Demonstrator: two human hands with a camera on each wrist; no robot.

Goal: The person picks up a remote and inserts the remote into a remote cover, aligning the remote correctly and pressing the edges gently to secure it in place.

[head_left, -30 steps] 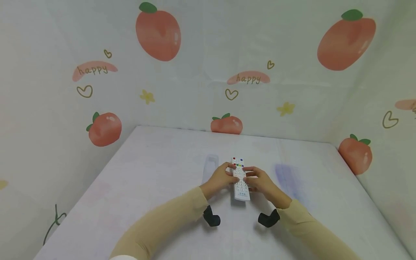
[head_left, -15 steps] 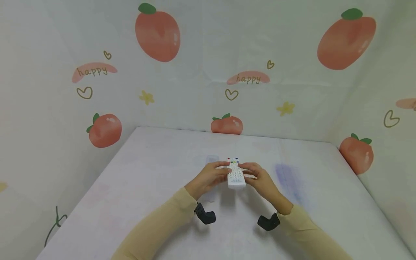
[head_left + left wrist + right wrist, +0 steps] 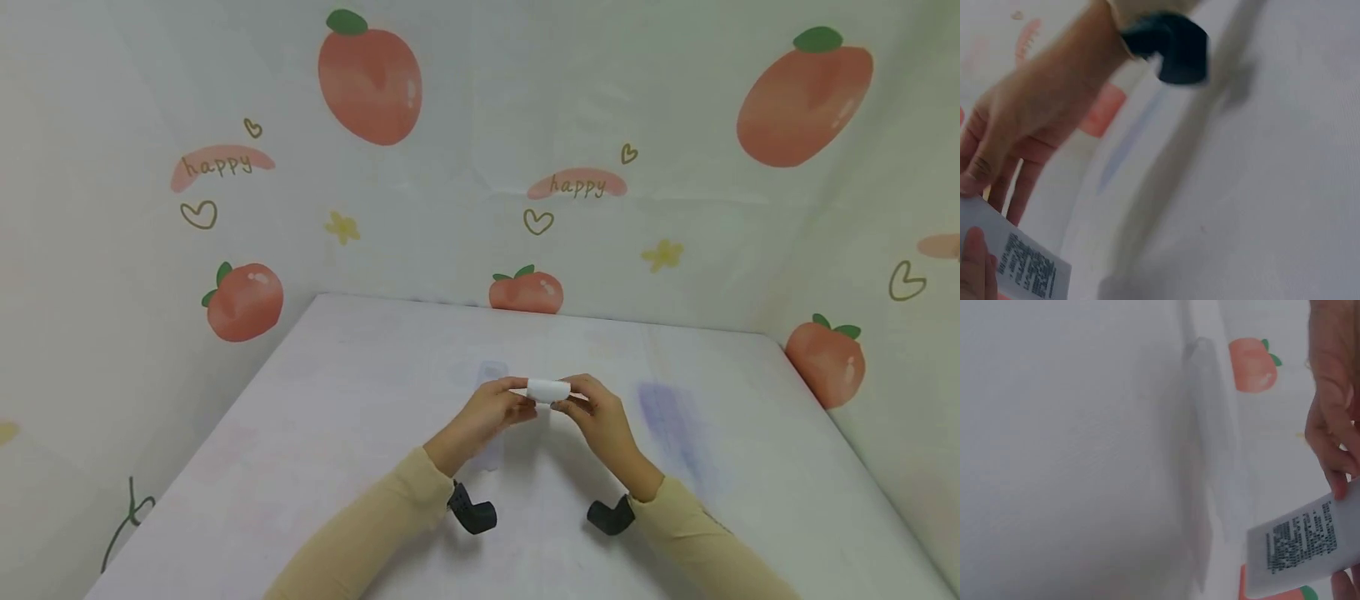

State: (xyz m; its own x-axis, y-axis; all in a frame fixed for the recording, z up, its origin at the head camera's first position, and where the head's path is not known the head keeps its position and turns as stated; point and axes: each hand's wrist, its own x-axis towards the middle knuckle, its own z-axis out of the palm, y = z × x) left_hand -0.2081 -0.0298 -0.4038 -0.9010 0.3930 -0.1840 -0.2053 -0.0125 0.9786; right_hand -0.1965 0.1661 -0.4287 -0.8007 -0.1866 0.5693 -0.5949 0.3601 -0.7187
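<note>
A white remote control [image 3: 549,391] is held up over the table between both hands, its end turned toward the head camera, so its buttons are hidden there. The left hand [image 3: 483,417] pinches its left side with thumb and fingers. On the opposite side, the right hand [image 3: 609,425] pinches it likewise. Printed dark text covers part of the remote's underside [image 3: 1300,540] in the right wrist view. The left wrist view also catches the remote [image 3: 1029,265] at its lower left corner, partly cut off. Behind the left hand lies a translucent, remote-shaped sleeve or cover [image 3: 491,454], partly hidden.
The white table [image 3: 375,358] runs back to a fruit-printed cloth wall [image 3: 450,183]. A purple smear [image 3: 671,425] marks the cloth right of the hands. Black camera mounts [image 3: 474,510] sit at both wrists.
Both hands have lifted the remote control from low over the table and tilted it, so its button face has turned out of sight. The left hand has shifted slightly left.
</note>
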